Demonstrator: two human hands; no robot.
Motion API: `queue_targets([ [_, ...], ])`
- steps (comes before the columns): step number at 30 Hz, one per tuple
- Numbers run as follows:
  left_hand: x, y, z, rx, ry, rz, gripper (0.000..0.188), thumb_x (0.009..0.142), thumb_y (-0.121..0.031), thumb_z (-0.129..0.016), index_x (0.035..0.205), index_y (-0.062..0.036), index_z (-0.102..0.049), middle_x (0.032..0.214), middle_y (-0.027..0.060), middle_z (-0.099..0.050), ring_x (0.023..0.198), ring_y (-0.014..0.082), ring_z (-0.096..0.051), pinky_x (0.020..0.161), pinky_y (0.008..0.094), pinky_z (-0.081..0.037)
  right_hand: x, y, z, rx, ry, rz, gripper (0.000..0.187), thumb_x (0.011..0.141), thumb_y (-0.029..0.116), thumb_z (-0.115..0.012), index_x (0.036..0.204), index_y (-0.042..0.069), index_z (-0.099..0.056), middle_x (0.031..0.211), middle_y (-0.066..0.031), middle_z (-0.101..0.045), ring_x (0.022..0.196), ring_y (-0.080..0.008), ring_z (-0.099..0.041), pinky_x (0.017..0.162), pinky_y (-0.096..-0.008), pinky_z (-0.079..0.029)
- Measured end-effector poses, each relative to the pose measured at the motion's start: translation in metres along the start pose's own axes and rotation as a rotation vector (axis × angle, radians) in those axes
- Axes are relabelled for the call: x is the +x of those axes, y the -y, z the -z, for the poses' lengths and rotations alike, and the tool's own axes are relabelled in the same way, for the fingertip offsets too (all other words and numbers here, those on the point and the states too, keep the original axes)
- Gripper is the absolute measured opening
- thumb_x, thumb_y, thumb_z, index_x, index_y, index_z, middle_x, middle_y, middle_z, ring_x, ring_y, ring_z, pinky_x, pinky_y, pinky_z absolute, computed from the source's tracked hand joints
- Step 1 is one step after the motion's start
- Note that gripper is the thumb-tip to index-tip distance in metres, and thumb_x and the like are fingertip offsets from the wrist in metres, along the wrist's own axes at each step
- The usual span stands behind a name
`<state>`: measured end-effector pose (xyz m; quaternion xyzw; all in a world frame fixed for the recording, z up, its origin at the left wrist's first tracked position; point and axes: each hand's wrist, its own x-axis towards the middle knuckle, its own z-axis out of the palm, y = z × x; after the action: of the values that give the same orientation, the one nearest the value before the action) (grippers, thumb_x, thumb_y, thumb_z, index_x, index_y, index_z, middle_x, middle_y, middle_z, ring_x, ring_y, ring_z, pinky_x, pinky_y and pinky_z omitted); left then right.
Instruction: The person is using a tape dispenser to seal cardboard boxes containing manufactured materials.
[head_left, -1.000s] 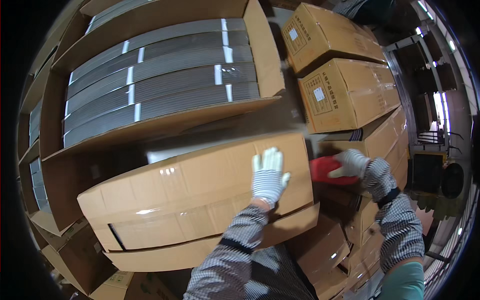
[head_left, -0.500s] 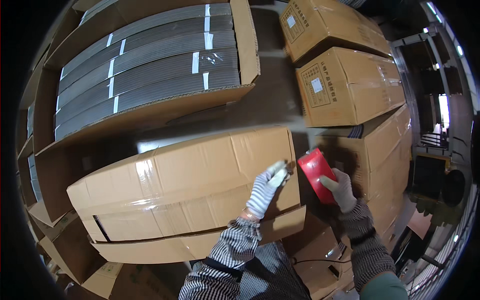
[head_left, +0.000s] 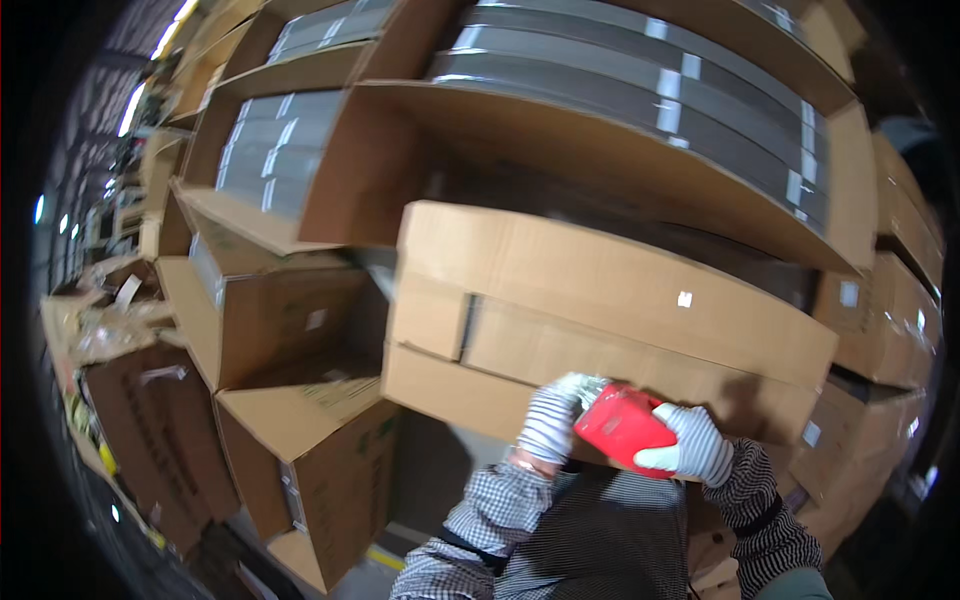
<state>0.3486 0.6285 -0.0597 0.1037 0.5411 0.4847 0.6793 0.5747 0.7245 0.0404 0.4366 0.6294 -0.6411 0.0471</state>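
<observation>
My right hand [head_left: 690,443], in a striped white glove, is wrapped round a red tape dispenser [head_left: 625,428] held above the near edge of a long cardboard box [head_left: 610,290]. At the dispenser's left end, my left hand [head_left: 563,410], gloved the same way, has its fingers bent together. Something clear and shiny shows at those fingertips, but I cannot make out what they grip. The box lies in front of me, its flaps folded over, with a dark narrow gap near its left end.
Beyond the box stands an open carton [head_left: 590,165] packed with grey bundles [head_left: 740,135] bound by white strips. Open cartons [head_left: 300,440] stand at the left. Closed boxes [head_left: 870,325] are stacked at the right.
My view has swung left, bringing the left-hand cartons into sight. The red dispenser has come from beyond the box's right end to above its near edge, close against my left hand.
</observation>
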Motion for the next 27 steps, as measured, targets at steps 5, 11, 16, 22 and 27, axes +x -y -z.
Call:
queue_targets([
  [5,-0.004,-0.131,0.288,-0.376,-0.927,-0.434,0.015,0.091,-0.02,-0.073,0.096,-0.0056,-0.074,0.084,-0.0002,-0.07,0.073,0.0114,-0.062,0.07,0.0308,-0.053,0.104,0.061,-0.118,-0.656,0.198,-0.167,0.088,0.074,0.073,-0.067,0.111,-0.007,-0.065,0.089,-0.0294,-0.071,0.083,-0.0386,-0.072,0.08,-0.0447,-0.059],
  [11,0.103,-0.08,0.396,1.7,-0.601,0.456,0.041,0.101,-0.032,-0.051,0.138,-0.0157,-0.058,0.141,0.0103,-0.058,0.126,0.0286,-0.056,0.102,0.0414,-0.047,0.173,0.095,-0.149,-0.774,0.159,-0.33,0.082,0.08,0.071,-0.059,0.107,-0.006,-0.068,0.092,-0.0255,-0.073,0.086,-0.0385,-0.072,0.081,-0.0465,-0.057],
  [16,0.08,-0.135,0.297,1.883,-0.566,0.308,0.056,0.092,-0.024,-0.06,0.146,-0.0155,-0.049,0.16,0.0145,-0.035,0.147,0.0389,-0.031,0.116,0.0489,-0.033,0.181,0.071,-0.141,-0.654,0.198,-0.323,0.07,0.081,0.065,-0.06,0.096,-0.002,-0.074,0.091,-0.0253,-0.073,0.086,-0.0373,-0.072,0.079,-0.0474,-0.057],
  [22,0.031,-0.031,0.214,2.035,-0.389,-0.576,0.082,0.089,-0.023,-0.057,0.159,-0.0005,-0.022,0.166,0.0206,-0.021,0.154,0.04,-0.017,0.125,0.0545,-0.011,0.145,0.049,-0.119,-0.397,0.24,-0.01,0.068,0.08,0.061,-0.065,0.102,-0.003,-0.072,0.091,-0.0255,-0.073,0.085,-0.0384,-0.072,0.075,-0.0474,-0.058],
  [27,0.032,0.096,-0.003,1.791,-0.168,-0.754,0.085,0.094,-0.054,-0.048,0.158,-0.0026,-0.026,0.164,0.0247,-0.02,0.153,0.0449,-0.013,0.122,0.0633,-0.002,-0.021,-0.073,0.01,-0.447,0.155,-0.123,0.064,0.076,0.06,-0.067,0.104,0.003,-0.072,0.091,-0.0214,-0.073,0.085,-0.0383,-0.072,0.077,-0.0483,-0.057],
])
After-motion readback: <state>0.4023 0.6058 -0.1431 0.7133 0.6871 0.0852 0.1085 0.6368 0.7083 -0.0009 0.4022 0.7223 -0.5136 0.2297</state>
